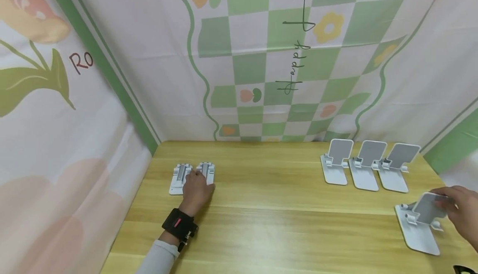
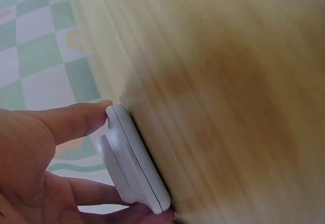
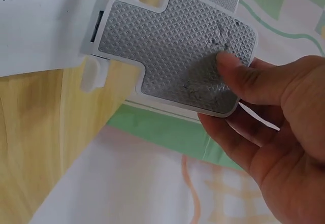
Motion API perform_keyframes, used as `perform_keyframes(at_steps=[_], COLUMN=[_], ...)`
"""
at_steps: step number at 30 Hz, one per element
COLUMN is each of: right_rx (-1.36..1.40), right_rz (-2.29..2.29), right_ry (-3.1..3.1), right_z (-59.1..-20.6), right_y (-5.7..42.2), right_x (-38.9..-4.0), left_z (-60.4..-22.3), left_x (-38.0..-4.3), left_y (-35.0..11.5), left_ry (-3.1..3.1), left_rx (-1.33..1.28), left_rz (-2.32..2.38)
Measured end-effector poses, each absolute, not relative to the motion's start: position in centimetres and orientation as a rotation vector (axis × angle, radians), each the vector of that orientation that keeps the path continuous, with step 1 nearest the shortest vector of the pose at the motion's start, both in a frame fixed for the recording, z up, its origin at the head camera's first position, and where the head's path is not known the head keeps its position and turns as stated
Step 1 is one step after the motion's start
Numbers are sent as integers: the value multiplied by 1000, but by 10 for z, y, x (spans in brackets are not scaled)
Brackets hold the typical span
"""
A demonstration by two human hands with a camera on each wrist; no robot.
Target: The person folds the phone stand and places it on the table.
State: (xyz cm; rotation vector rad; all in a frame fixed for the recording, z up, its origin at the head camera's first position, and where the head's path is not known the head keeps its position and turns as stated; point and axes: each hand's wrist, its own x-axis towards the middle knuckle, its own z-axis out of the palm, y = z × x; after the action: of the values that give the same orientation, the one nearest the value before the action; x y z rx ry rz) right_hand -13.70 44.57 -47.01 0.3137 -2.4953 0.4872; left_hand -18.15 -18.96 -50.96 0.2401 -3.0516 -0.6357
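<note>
One folded stand (image 1: 175, 187) lies left of centre on the table (image 1: 269, 207). A second folded stand (image 1: 211, 175) is just beside it, under the left hand (image 1: 198, 193). In the left wrist view, thumb and fingers grip it at opposite edges, spread to its width; whether it is off the wood cannot be told.

Right of centre, towards the far edge: three open stands (image 1: 364, 179) in a row, panels raised. Lower right: a fourth open stand (image 1: 420, 234). The right hand (image 1: 462, 212) holds its panel (image 3: 172, 46) in a narrow pinch, thumb on the grey face, fingers behind.

Step in hand, as judged: positioning the fourth stand while the left hand secures the next one. The next move probably calls for settling the fourth stand's base before letting go of its panel.

Room: the first folded stand sits near the left table edge. A broad open stretch separates the folded pair from the row. The row's panels rise close to the wall cloth (image 1: 250, 66). Room looks tight at right, with the fourth stand near that edge.
</note>
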Motion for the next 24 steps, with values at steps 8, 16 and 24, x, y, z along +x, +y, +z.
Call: perform_keyframes(at_steps=[8,16,24], right_rx=[431,535,822], right_rz=[421,409,592], right_ry=[-2467,-2453,-2258], right_z=[-454,-418,-404], right_y=[430,358,269], right_x=[-133,-136,-159], left_z=[-498,-454,-440], left_x=[-171,-135,-112], left_y=[-174,-134,-89], left_ry=[-3089,-3050,-2944], left_rx=[210,10,-241], left_rz=[-475,-617,-1425])
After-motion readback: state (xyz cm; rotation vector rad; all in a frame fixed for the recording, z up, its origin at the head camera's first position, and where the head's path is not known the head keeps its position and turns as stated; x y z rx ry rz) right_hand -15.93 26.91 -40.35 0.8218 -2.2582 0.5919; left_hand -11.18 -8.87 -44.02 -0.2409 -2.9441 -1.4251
